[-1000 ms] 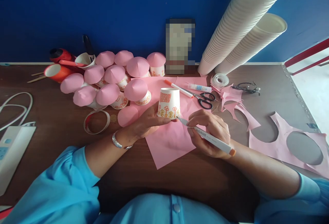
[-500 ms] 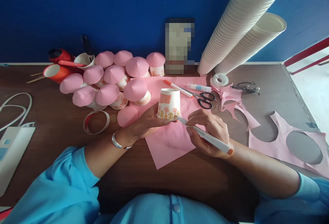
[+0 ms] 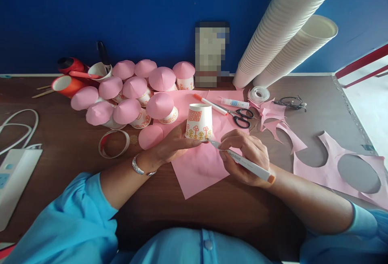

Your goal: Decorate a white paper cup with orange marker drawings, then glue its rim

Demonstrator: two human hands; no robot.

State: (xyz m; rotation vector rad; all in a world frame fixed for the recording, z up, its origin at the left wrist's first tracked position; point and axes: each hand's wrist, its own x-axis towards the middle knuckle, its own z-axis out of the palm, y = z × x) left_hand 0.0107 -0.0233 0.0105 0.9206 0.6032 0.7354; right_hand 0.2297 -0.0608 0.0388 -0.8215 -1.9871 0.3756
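Note:
My left hand point(image 3: 174, 142) grips a white paper cup point(image 3: 206, 114) turned upside down, its fingers around the left side and lower rim. Orange and yellow flowers run along the lower part of the cup, below a red-orange scribbled rectangle. In my right hand point(image 3: 247, 155) is a white marker point(image 3: 250, 166) with an orange end, held like a pen. Its tip is at the lower right of the cup, by the row of flowers. Beneath both hands lies a pink paper sheet point(image 3: 194, 179). A pink paper circle point(image 3: 150, 137) is close to my left hand.
Behind my left hand stand several decorated cups with pink cone tops point(image 3: 162, 79). Scissors point(image 3: 242, 122), another marker point(image 3: 210, 104) and a glue tube point(image 3: 233, 102) lie behind the cup. Tall cup stacks point(image 3: 285, 25), paper scraps point(image 3: 327, 163) and a tape roll point(image 3: 113, 144) surround the work.
The marker tip has shifted very slightly down along the cup's lower right. The cup and my left hand look almost unmoved.

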